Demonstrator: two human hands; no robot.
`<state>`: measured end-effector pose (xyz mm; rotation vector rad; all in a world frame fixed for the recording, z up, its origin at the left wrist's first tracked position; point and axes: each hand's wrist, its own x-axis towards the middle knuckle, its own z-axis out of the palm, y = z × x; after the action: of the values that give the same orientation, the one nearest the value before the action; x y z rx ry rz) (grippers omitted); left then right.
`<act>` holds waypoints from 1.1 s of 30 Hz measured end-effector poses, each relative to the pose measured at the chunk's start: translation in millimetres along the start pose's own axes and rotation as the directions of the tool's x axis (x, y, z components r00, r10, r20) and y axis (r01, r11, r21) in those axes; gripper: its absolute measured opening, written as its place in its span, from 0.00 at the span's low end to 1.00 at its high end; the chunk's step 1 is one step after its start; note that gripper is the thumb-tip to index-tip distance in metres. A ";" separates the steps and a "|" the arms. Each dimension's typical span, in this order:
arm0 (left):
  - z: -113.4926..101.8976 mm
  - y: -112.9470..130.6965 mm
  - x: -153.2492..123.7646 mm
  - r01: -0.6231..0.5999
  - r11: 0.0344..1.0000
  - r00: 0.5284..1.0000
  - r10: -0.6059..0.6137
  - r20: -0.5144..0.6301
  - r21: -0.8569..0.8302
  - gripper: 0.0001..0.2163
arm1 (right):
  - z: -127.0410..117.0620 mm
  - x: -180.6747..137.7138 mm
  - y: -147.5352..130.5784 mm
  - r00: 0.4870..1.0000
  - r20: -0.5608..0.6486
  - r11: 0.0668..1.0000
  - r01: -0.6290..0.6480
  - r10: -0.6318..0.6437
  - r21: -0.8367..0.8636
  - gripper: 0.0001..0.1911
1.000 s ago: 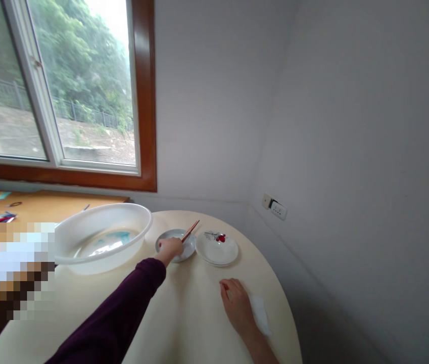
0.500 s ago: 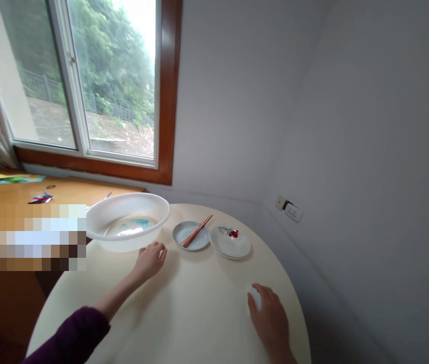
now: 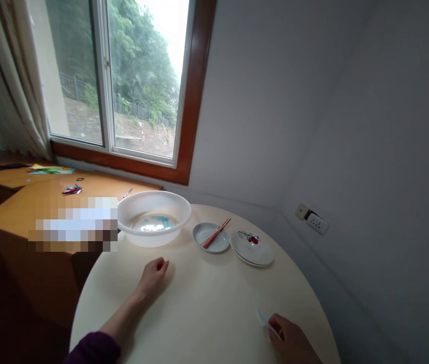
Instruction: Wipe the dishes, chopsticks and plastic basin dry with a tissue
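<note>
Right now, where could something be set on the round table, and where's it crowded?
A broad patch of the round table lies bare between the left hand and right hand; a smaller one between the right hand and the stacked white plates. Crowded: the far side, where basin, grey plate with chopsticks and those plates sit close.

Basin (image 3: 153,239) is smooth plastic, plates (image 3: 252,252) glossy ceramic, blurry wht. sheet (image 3: 263,318) prob. paper.

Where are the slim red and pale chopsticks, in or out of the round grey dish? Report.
In: the chopsticks lie across the dish, far ends past its rim.
</note>
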<state>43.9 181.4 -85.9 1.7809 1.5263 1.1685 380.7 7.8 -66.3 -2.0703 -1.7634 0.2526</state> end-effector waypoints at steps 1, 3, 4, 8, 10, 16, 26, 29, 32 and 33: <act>0.2 -1.3 1.3 0.001 1.000 1.000 -0.001 -0.005 -0.013 0.16 | -18.3 1.3 -16.8 0.998 -0.009 0.997 0.068 -0.068 0.033 0.09; 1.4 -4.2 3.9 0.004 0.999 1.000 -0.005 -0.013 -0.033 0.16 | -58.9 4.0 -53.6 0.944 -0.249 0.971 0.235 -0.216 0.048 0.10; 2.4 -5.8 5.1 0.007 0.999 1.000 -0.007 -0.015 -0.041 0.16 | -79.8 5.3 -73.0 0.852 -0.436 0.946 0.324 -0.290 0.005 0.10; 6.7 -12.1 9.2 0.017 0.998 1.000 -0.018 -0.017 -0.059 0.16 | -146.9 19.9 -152.3 0.084 -0.949 0.868 0.434 -0.304 -0.240 0.04; 7.5 -14.0 9.9 0.020 0.998 1.000 -0.020 -0.014 -0.062 0.16 | -158.5 40.6 -188.5 -0.262 -0.923 0.763 0.522 -0.282 -0.382 0.06; 4.7 -16.3 9.1 0.010 0.998 1.000 -0.011 -0.012 -0.057 0.16 | -83.6 144.6 -269.5 0.183 -0.824 0.607 0.762 -0.537 -0.226 0.08; 6.9 -20.7 11.6 0.005 0.999 1.000 -0.006 -0.009 -0.053 0.15 | 1.8 144.6 -226.9 0.668 0.018 0.648 0.728 -0.744 -0.223 0.08; 7.3 -21.3 11.7 0.006 0.999 1.000 -0.007 -0.008 -0.054 0.15 | -3.8 127.4 -184.4 0.709 -0.048 0.701 0.680 -0.703 -0.218 0.05; 6.9 -21.7 11.9 0.000 0.999 1.000 -0.001 -0.010 -0.053 0.15 | -11.6 108.9 -145.3 0.704 -0.186 0.728 0.653 -0.685 -0.209 0.07; 6.6 -21.6 11.8 -0.003 0.999 1.000 0.003 -0.012 -0.051 0.15 | -15.4 102.1 -134.0 0.689 -0.237 0.728 0.652 -0.685 -0.210 0.07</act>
<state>38.3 198.7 -103.7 1.7468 1.4876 1.2104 284.7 120.2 16.0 -1.2777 -2.2169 -0.3703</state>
